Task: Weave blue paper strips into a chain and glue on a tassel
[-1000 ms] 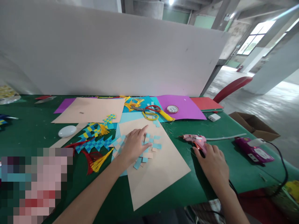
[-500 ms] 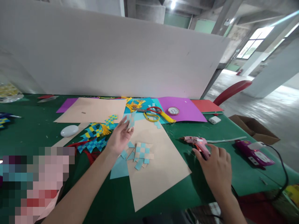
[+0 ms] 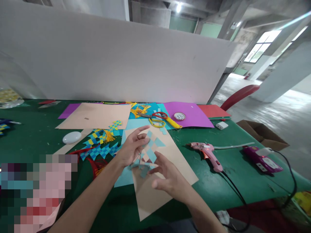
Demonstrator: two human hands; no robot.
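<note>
A light-blue and peach woven paper piece (image 3: 151, 151) with pointed ends is held up, tilted, over a peach paper sheet (image 3: 167, 194). The fingers of my left hand (image 3: 132, 145) are closed on its left edge. My right hand (image 3: 170, 178) is at its lower right, fingers spread and thumb apart. Those fingertips are close to the paper, and whether they touch it I cannot tell. Beneath both hands a light-blue sheet (image 3: 123, 178) shows under the peach one. Off to the right, the pink glue gun (image 3: 206, 150) lies on the green table.
Scissors (image 3: 157, 119) and a small round dish (image 3: 179, 116) lie on coloured sheets behind. Blue-yellow woven pieces (image 3: 99, 150) with tassels and a white oval object (image 3: 72, 138) are at left. A purple power strip (image 3: 261, 160) and cables sit right. A pixelated area covers the lower left.
My right hand has let go of the glue gun and moved left to the paper. The woven piece has been raised from the sheet, and my left hand has come lower and slightly right.
</note>
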